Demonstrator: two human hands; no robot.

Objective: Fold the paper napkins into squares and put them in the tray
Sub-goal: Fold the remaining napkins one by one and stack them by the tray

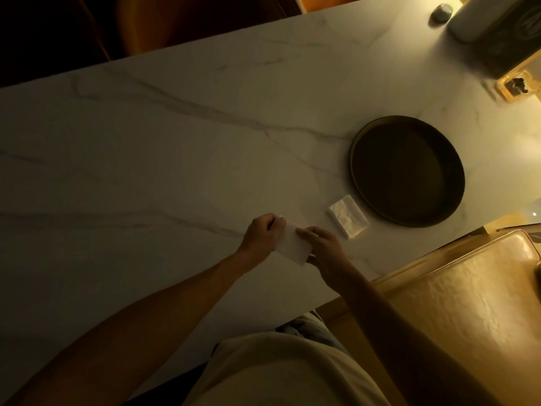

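Note:
A white paper napkin point(292, 244) lies folded into a rectangle on the marble table, near its front edge. My left hand point(262, 232) pinches the napkin's far left end. My right hand point(323, 244) presses and grips its right side, fingers over the top edge. A small pack of napkins in clear wrap point(347, 215) rests just right of my hands. Beyond it sits a round dark tray point(366, 183) with a raised rim and nothing inside.
The white marble table point(175, 156) stretches left and back. A tan leather chair point(468, 303) stands at the right by the table edge. At the far right corner are a pale cylinder point(474, 19), a small grey object point(441, 11) and a small amber dish point(516, 85).

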